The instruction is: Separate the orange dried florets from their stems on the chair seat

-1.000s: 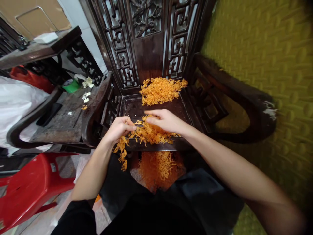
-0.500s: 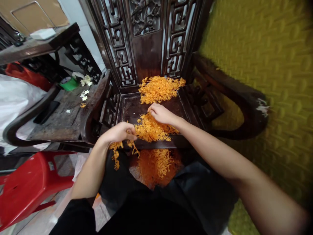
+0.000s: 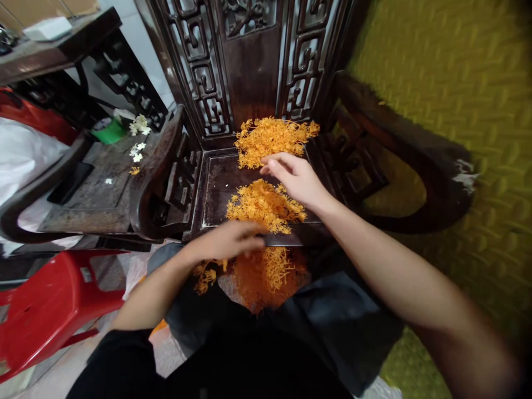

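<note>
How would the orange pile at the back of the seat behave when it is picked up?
The back orange pile would probably come apart, being many small pieces. It may feel light, looking thin-stranded. With curly edges, it might tangle.

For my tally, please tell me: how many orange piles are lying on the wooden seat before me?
2: the rear pile, near the backrest, and the front pile, near the front edge of the seat. No other seems hidden.

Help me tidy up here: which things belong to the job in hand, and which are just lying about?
Apparently in use: back orange pile, front orange pile, lower orange pile, orange strands, wooden seat.

Apparently just lying about: green roll, white flowers, black slab, red plastic seat.
</note>
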Action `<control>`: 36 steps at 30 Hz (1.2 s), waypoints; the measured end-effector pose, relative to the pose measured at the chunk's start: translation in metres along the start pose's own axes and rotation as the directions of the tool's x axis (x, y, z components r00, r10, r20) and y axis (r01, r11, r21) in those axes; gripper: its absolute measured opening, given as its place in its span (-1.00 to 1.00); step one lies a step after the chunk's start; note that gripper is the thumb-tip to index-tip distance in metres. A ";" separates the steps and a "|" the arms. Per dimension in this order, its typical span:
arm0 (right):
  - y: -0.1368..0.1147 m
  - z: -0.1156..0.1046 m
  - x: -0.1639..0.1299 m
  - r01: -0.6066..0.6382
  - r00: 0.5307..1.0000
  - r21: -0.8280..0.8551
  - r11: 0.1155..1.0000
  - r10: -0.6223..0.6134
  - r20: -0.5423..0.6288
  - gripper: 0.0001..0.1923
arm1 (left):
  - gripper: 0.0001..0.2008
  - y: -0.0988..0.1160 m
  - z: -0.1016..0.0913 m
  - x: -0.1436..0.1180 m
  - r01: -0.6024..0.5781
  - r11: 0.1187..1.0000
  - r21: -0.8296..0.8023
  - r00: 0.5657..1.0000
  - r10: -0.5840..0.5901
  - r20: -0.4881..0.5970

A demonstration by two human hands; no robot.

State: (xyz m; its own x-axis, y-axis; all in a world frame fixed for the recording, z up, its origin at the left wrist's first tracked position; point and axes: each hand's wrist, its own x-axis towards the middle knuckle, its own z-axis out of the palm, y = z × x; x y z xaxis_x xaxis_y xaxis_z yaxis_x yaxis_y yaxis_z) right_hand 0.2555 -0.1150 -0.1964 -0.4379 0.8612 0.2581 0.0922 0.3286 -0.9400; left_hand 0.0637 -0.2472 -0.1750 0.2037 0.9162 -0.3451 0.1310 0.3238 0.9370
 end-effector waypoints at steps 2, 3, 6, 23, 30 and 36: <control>-0.017 0.018 -0.018 -0.050 0.989 0.107 0.993 0.034 0.141 -0.56 | -0.69 0.027 -0.013 0.002 -0.168 0.976 -0.135 0.979 0.150 -0.140; -0.024 0.029 -0.027 -0.082 0.974 0.157 0.984 0.045 0.223 -0.57 | -0.71 0.038 -0.016 0.003 -0.264 0.940 -0.218 0.951 0.216 -0.222; -0.036 0.056 -0.044 -0.125 0.933 0.264 0.956 0.023 0.358 -0.49 | -0.73 0.055 -0.018 0.006 -0.455 0.786 -0.418 0.867 0.285 -0.408; -0.032 0.029 -0.027 -0.072 0.994 0.038 0.997 0.068 0.089 -0.61 | -0.74 0.021 -0.044 0.018 -0.297 0.954 0.047 0.897 0.296 -0.327; -0.035 0.008 -0.023 -0.064 0.989 0.083 0.994 0.052 0.136 -0.62 | -0.70 0.020 -0.050 0.022 -0.315 0.941 0.126 0.865 0.339 -0.369; -0.037 0.020 -0.026 -0.012 1.000 0.014 1.000 0.011 0.025 -0.74 | -0.68 0.020 -0.045 0.023 -0.283 0.940 0.190 0.863 0.336 -0.378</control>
State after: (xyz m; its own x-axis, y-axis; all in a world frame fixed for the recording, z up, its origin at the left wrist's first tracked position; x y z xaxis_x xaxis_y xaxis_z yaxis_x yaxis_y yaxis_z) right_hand 0.2456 -0.1573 -0.1727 -0.4592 0.8548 0.2417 0.0849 0.3130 -0.9459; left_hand 0.0274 -0.2087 -0.1614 -0.1471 0.9884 0.0379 0.2500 0.0001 0.9683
